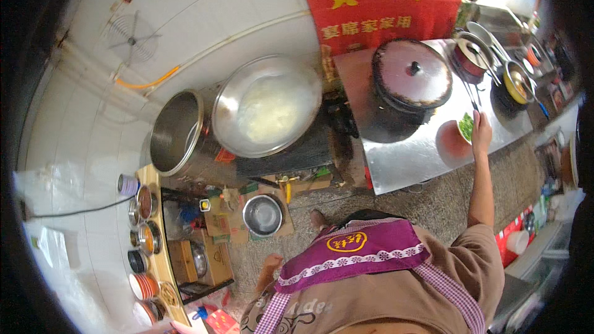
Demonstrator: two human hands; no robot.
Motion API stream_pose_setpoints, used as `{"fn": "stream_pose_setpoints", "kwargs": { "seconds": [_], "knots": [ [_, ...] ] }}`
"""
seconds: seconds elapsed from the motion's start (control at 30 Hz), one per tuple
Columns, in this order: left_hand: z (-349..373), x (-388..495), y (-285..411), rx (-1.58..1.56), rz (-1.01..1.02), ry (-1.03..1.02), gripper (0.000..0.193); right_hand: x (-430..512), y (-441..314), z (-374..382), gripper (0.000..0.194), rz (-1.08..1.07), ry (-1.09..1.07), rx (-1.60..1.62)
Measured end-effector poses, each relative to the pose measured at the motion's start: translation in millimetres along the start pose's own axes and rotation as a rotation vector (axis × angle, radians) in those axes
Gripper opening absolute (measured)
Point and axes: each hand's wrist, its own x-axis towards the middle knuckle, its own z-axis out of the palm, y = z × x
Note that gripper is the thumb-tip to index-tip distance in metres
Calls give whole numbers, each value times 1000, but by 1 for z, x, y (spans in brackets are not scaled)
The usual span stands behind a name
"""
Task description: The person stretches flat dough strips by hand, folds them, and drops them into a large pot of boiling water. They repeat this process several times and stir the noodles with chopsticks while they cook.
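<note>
My right hand (pixel 482 132) reaches out over the metal table (pixel 394 171), closed on the dark handles of metal tongs (pixel 471 95) whose arms point away from me. Beside its fingers stands a bowl of chopped greens (pixel 466 127), partly covered by the hand. My left hand (pixel 274 261) hangs low beside the purple apron (pixel 352 250), its fingers curled; nothing shows in it. A large pot with a dark-knobbed lid (pixel 413 74) sits left of the bowl. Behind the tongs is a red pot (pixel 473 55) with utensils in it.
A wide metal wok (pixel 267 106) with pale, steaming contents stands beside a tall steel pot (pixel 176 132). A steel basin (pixel 262 215) is low down near my feet. Bowls and seasoning containers line a wooden shelf (pixel 169 241) at left. A yellow pan (pixel 517 82) lies at right.
</note>
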Motion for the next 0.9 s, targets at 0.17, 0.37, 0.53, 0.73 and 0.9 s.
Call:
{"fn": "stream_pose_setpoints", "kwargs": {
  "seconds": [0.17,0.37,0.53,0.73,0.9],
  "knots": [
    [12,31,-10,102,125,147,26,9,-195,28,21,-432,-284,-6],
    [21,37,-31,-157,89,380,24,-15,-368,72,16,-1195,-480,-54],
    [43,25,-76,252,251,405,27,-60,-430,151,15,-1408,-609,-467],
    [92,-3,-131,-152,49,459,28,-136,-474,273,15,-1446,-848,-396],
    [94,-20,-157,12,108,411,26,-155,-516,343,14,-1230,-646,-351]
  ]
}}
